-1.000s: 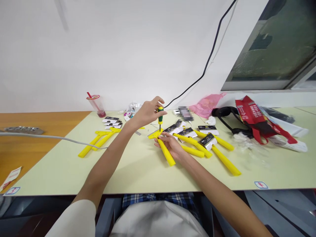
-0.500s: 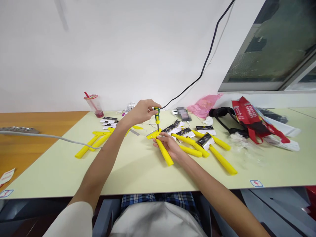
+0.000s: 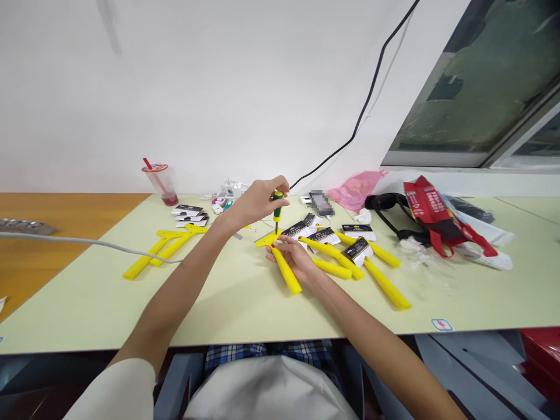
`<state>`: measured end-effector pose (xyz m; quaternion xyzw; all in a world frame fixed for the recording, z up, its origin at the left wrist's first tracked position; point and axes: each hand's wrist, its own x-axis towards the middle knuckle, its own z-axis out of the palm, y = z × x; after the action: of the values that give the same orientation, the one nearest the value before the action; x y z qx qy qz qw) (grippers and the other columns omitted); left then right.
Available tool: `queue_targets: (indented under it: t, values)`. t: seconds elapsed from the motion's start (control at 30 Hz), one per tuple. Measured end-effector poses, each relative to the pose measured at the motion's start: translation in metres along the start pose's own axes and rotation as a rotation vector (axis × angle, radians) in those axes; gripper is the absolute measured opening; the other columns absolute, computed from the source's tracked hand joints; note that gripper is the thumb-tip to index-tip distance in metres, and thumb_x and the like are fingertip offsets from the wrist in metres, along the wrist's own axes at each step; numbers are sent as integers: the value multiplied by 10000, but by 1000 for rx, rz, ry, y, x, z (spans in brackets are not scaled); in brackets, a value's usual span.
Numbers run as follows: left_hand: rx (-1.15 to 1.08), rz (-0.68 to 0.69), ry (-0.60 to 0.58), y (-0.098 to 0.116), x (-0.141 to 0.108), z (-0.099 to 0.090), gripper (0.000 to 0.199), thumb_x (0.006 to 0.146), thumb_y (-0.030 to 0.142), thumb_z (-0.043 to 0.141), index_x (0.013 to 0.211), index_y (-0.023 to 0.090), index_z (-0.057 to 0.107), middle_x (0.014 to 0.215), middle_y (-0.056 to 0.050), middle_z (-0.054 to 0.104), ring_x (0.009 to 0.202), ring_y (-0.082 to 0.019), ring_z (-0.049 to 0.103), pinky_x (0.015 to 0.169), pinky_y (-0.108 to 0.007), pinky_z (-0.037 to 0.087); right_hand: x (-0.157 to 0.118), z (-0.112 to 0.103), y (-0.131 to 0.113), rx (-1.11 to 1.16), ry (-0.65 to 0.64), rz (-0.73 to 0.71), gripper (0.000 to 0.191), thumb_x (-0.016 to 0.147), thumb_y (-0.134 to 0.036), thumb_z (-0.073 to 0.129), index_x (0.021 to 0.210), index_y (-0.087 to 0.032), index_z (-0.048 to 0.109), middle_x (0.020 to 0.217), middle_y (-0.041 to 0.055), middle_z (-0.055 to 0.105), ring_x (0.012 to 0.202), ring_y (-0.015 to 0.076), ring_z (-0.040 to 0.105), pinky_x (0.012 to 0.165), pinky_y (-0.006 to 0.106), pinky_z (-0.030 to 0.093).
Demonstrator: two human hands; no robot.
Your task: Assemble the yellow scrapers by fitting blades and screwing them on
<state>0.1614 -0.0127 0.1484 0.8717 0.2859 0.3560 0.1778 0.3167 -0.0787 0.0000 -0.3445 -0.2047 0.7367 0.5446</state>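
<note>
My left hand (image 3: 262,198) is closed around the green and yellow handle of a screwdriver (image 3: 277,204). The screwdriver stands upright, its tip down on the head of a yellow scraper (image 3: 286,269). My right hand (image 3: 294,256) grips that scraper just below its head, with the handle slanting toward me. Fingers of the right hand partly cover the neck. To the right lie several more yellow scrapers (image 3: 387,284), some with black and white card labels (image 3: 357,251) on their heads. Two yellow scrapers (image 3: 144,256) without labels rest at the left, near my left forearm.
Folded black and white cards (image 3: 189,214) and a plastic cup (image 3: 163,185) with a red straw stand at the back left. Behind my hands are a phone (image 3: 321,203) and a pink bag (image 3: 359,189). Headphones (image 3: 389,204) and a red bag (image 3: 426,210) lie right. A grey cable (image 3: 109,247) crosses the left.
The view has shifted slightly, so the table things sit a little further left. My left fingers have changed their hold on the screwdriver handle, some now stretched out. The scraper stays in my right hand.
</note>
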Motion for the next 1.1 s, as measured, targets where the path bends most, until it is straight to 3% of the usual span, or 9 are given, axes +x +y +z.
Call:
queue_targets:
  t: [0.1, 0.3, 0.53, 0.7, 0.9, 1.0, 1.1]
  values:
    - [-21, -41, -20, 2, -2, -4, 300, 921, 304, 757, 1208, 228, 714, 1166, -78, 790, 1036, -214, 760, 930, -349, 612, 1, 1, 0, -3, -6, 2, 365, 834, 31, 761, 1036, -220, 588, 910, 43, 794, 836, 247, 847, 801, 425, 731]
    - [-17, -102, 6, 3, -3, -13, 299, 887, 440, 820, 1080, 211, 819, 1173, -103, 805, 986, -246, 769, 891, -355, 614, 0, 0, -3, -4, -8, -15, 363, 840, 26, 756, 1043, -223, 587, 900, 39, 795, 852, 250, 849, 791, 416, 731]
    - [178, -55, -27, -5, -3, -16, 273, 990, 481, 679, 999, 255, 833, 846, -41, 783, 776, -206, 694, 769, -333, 552, 1, -1, -3, -1, 2, -20, 385, 839, 23, 762, 1049, -238, 574, 885, 14, 786, 849, 237, 846, 790, 417, 732]
    - [109, 23, -98, 1, -4, -15, 297, 979, 429, 680, 1177, 265, 828, 1059, -59, 821, 921, -221, 725, 868, -327, 556, 1, -1, -4, -7, 15, -44, 339, 858, 23, 719, 1044, -223, 579, 879, 36, 790, 848, 239, 845, 794, 404, 729]
    - [80, 24, -250, 12, -9, -23, 346, 1029, 403, 584, 1272, 271, 793, 1253, -71, 793, 1064, -235, 711, 961, -343, 547, 2, -5, -4, 12, -9, -72, 357, 832, 14, 747, 1037, -226, 580, 915, 37, 793, 873, 242, 842, 817, 405, 726]
    - [138, -24, -290, 11, -9, -26, 399, 1054, 402, 531, 1376, 270, 727, 1246, -79, 783, 1072, -245, 708, 953, -358, 545, 4, -7, -3, 17, -16, -68, 387, 807, 10, 776, 1038, -231, 580, 921, 33, 792, 885, 249, 843, 813, 403, 726]
    - [225, -95, -245, 8, -7, -24, 451, 1071, 375, 493, 1475, 241, 642, 1213, -100, 774, 1050, -255, 711, 943, -368, 539, 5, -8, -3, 18, -14, -76, 393, 804, 9, 782, 1039, -236, 584, 923, 27, 790, 881, 246, 842, 796, 397, 728]
